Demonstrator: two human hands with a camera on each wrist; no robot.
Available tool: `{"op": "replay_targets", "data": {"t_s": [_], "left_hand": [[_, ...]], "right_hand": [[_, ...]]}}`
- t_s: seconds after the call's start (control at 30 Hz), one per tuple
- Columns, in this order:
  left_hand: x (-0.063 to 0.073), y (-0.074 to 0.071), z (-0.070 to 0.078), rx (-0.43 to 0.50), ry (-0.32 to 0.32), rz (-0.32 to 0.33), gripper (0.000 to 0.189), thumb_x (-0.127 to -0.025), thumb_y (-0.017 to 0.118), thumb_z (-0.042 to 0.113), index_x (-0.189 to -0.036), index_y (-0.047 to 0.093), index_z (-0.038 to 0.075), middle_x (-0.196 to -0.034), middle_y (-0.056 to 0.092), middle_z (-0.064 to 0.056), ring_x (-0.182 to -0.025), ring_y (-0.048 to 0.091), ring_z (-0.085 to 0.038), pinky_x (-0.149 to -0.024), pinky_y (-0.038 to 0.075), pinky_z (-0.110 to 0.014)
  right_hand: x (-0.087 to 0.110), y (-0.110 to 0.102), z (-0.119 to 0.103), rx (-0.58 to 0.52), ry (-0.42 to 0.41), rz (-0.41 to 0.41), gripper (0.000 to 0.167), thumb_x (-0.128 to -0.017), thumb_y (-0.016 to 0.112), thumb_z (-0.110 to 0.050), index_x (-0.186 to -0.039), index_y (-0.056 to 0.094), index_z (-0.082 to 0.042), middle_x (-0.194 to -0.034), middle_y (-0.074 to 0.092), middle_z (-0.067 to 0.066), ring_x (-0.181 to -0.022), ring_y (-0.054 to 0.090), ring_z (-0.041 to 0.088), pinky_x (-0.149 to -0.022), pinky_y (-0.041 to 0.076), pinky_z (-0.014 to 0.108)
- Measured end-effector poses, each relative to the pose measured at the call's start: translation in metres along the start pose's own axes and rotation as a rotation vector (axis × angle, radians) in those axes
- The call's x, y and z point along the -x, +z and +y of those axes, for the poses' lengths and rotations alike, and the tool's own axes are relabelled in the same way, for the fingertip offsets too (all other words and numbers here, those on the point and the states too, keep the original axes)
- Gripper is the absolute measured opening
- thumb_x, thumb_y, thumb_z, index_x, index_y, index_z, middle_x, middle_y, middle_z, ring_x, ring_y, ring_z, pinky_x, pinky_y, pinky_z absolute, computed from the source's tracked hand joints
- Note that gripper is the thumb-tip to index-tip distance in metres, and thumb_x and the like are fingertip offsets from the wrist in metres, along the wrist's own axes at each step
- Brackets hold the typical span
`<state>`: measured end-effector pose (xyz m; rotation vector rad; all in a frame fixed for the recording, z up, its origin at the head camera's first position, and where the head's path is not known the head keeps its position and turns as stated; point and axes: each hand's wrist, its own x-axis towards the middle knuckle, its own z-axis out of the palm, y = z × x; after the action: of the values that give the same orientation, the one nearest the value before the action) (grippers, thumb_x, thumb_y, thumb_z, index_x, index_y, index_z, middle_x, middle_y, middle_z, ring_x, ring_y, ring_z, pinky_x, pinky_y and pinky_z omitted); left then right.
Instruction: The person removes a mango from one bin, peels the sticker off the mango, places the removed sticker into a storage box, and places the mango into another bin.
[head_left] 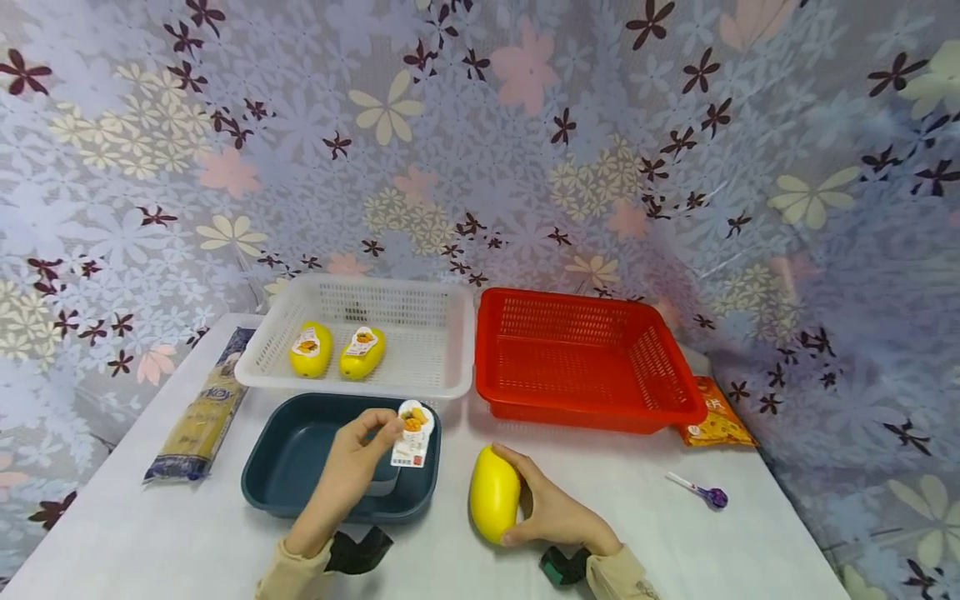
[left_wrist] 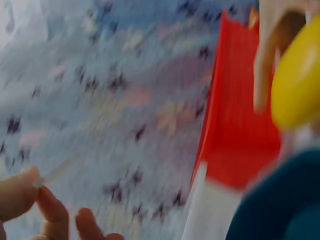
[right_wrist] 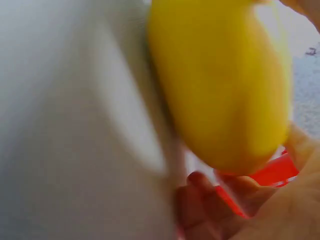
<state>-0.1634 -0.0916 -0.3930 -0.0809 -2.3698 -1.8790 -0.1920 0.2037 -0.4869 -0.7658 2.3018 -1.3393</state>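
Between thumb and fingers my left hand [head_left: 357,463] pinches a white sticker [head_left: 412,435] printed with a mango picture, raised over the dark blue tub [head_left: 255,475]. In the left wrist view the sticker [left_wrist: 64,168] shows edge-on and blurred at the fingertips. My right hand [head_left: 555,507] grips a plain yellow mango [head_left: 495,493], thumb at its near end and fingers at its far end, close over the white table to the right of the tub. The mango [right_wrist: 220,85] fills much of the right wrist view.
Behind the tub, a white basket [head_left: 420,383] holds two mangoes with stickers, one being the left mango [head_left: 311,360]. A red basket [head_left: 585,404] stands beside it. A pasta packet [head_left: 198,425] lies far left; an orange snack bag [head_left: 716,415] and a lollipop [head_left: 708,493] are at right.
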Motion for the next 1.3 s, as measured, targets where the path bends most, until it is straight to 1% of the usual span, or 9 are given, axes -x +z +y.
{"op": "replay_targets", "data": {"t_s": [0.1, 0.23, 0.37, 0.47, 0.6, 0.73, 0.87, 1.1, 1.3], "left_hand": [[-0.007, -0.024, -0.006, -0.026, -0.089, 0.07, 0.027, -0.1, 0.053, 0.024, -0.104, 0.061, -0.001, -0.101, 0.062, -0.005, -0.091, 0.052, -0.009, -0.081, 0.044, -0.022], [-0.017, -0.047, -0.015, -0.025, -0.168, 0.153, 0.034, -0.101, 0.05, 0.028, -0.111, 0.059, -0.004, -0.097, 0.06, 0.001, -0.089, 0.053, -0.005, -0.083, 0.044, -0.019], [-0.023, -0.063, -0.025, 0.028, -0.199, 0.191, 0.035, -0.101, 0.049, 0.028, -0.112, 0.057, -0.004, -0.093, 0.059, 0.01, -0.086, 0.053, 0.001, -0.081, 0.046, -0.016], [-0.026, -0.071, -0.032, 0.11, -0.216, 0.204, 0.029, -0.101, 0.05, 0.029, -0.106, 0.059, 0.002, -0.09, 0.059, 0.014, -0.084, 0.054, 0.002, -0.08, 0.047, -0.017], [-0.028, -0.079, -0.04, 0.203, -0.216, 0.2, 0.02, -0.101, 0.05, 0.029, -0.095, 0.059, 0.012, -0.086, 0.059, 0.016, -0.083, 0.055, 0.0, -0.079, 0.048, -0.018], [-0.028, -0.082, -0.045, 0.263, -0.202, 0.187, 0.018, -0.101, 0.05, 0.026, -0.088, 0.057, 0.016, -0.083, 0.058, 0.017, -0.083, 0.056, -0.001, -0.077, 0.048, -0.018], [-0.03, -0.083, -0.05, 0.307, -0.197, 0.201, 0.019, -0.101, 0.049, 0.022, -0.084, 0.057, 0.02, -0.078, 0.058, 0.017, -0.079, 0.056, -0.001, -0.074, 0.048, -0.018], [-0.032, -0.088, -0.06, 0.319, -0.23, 0.22, 0.019, -0.101, 0.049, 0.025, -0.084, 0.057, 0.025, -0.075, 0.057, 0.018, -0.078, 0.053, -0.001, -0.075, 0.045, -0.019], [-0.033, -0.091, -0.06, 0.306, -0.253, 0.242, 0.019, -0.101, 0.049, 0.027, -0.083, 0.057, 0.024, -0.073, 0.057, 0.018, -0.077, 0.053, 0.0, -0.077, 0.047, -0.02]], "right_hand": [[0.0, -0.005, -0.007, 0.032, -0.058, 0.019, 0.109, -0.071, 0.087, -0.025, -0.154, 0.017, -0.019, -0.157, 0.023, 0.012, -0.139, 0.03, 0.035, -0.117, 0.027, 0.04], [-0.005, -0.011, -0.023, 0.09, -0.075, 0.084, 0.103, -0.074, 0.084, -0.025, -0.154, 0.019, -0.018, -0.157, 0.024, 0.014, -0.138, 0.03, 0.042, -0.108, 0.032, 0.06], [-0.014, -0.015, -0.047, 0.131, -0.101, 0.142, 0.088, -0.08, 0.079, -0.023, -0.151, 0.027, -0.021, -0.157, 0.03, 0.008, -0.134, 0.037, 0.041, -0.104, 0.037, 0.059], [-0.023, -0.015, -0.069, 0.152, -0.105, 0.171, 0.073, -0.084, 0.075, -0.023, -0.147, 0.038, -0.024, -0.152, 0.039, 0.004, -0.126, 0.045, 0.035, -0.102, 0.039, 0.058], [-0.042, -0.009, -0.096, 0.222, -0.143, 0.177, 0.053, -0.086, 0.073, -0.025, -0.136, 0.054, -0.024, -0.139, 0.054, -0.002, -0.117, 0.052, 0.022, -0.1, 0.044, 0.048], [-0.069, 0.001, -0.124, 0.296, -0.213, 0.099, 0.04, -0.088, 0.071, -0.024, -0.126, 0.063, -0.016, -0.126, 0.065, 0.001, -0.111, 0.057, 0.019, -0.097, 0.048, 0.041], [-0.101, 0.014, -0.144, 0.347, -0.209, -0.03, 0.034, -0.09, 0.069, -0.025, -0.121, 0.066, -0.012, -0.119, 0.068, 0.003, -0.107, 0.061, 0.02, -0.093, 0.05, 0.034], [-0.152, 0.043, -0.154, 0.434, -0.081, -0.192, 0.029, -0.09, 0.069, -0.03, -0.113, 0.069, -0.013, -0.104, 0.071, -0.003, -0.088, 0.061, 0.003, -0.08, 0.049, 0.016], [-0.175, 0.071, -0.152, 0.603, 0.009, -0.256, 0.03, -0.087, 0.07, -0.04, -0.105, 0.071, -0.016, -0.095, 0.07, -0.008, -0.079, 0.059, 0.001, -0.07, 0.048, 0.016]]}}
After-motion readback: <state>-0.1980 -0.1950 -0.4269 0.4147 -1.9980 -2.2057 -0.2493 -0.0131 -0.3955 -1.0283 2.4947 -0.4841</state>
